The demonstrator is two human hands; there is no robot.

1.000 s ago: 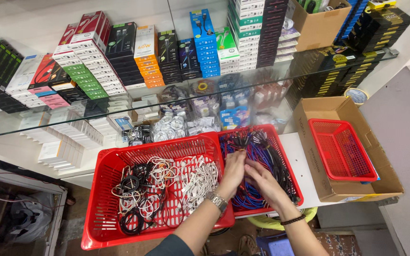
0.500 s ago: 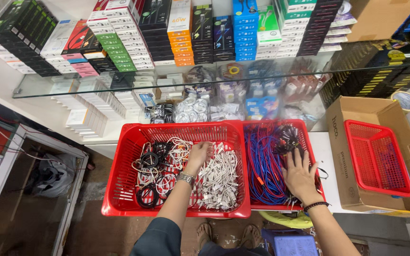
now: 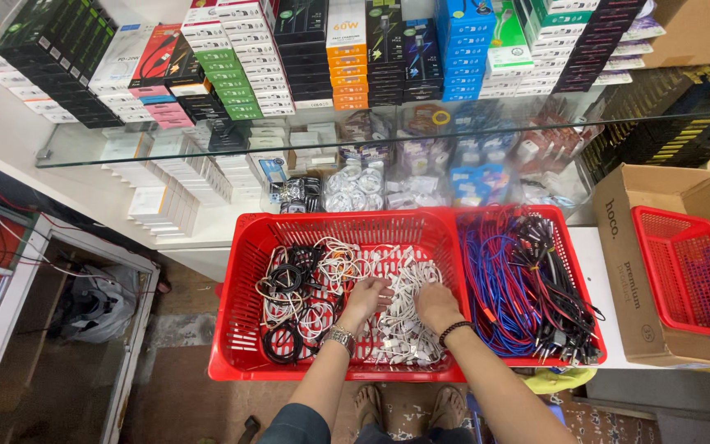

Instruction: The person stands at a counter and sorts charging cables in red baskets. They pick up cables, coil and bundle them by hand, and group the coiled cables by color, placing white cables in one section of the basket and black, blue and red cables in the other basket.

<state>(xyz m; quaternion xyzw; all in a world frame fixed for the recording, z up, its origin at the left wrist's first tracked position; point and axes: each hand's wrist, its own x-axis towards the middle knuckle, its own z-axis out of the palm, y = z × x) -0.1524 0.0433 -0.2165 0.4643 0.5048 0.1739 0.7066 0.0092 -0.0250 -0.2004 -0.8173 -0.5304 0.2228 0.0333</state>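
Right now both hands are down in the big red basket (image 3: pixel 240 329), palms down on the heap of white cables (image 3: pixel 408 316). Left hand (image 3: pixel 367 294), w/ a metal wristwatch (image 3: pixel 340 338), has fingers spread and sunk into the white coils; can't tell if they're clamped on any one cable. Right hand (image 3: pixel 435 302), w/ a dark bead bracelet (image 3: pixel 454 330), sits just beside it, fingers curled into the same pile, grip hidden. The two hands are close together but not touching, approx mid-basket, toward its right half. Black cables (image 3: pixel 285 284) lie coiled in the basket's left part, mixed w/ white ones. A second red basket (image 3: pixel 573 271) touches the first on the right, filled w/ blue cables (image 3: pixel 495 288) and dark cables (image 3: pixel 548 279). Further right, a cardboard box (image 3: pixel 626 271) holds a small red basket (image 3: pixel 688 271). Behind the baskets, a glass shelf (image 3: pixel 207 152) carries stacked product boxes (image 3: pixel 347 57) in many colours.
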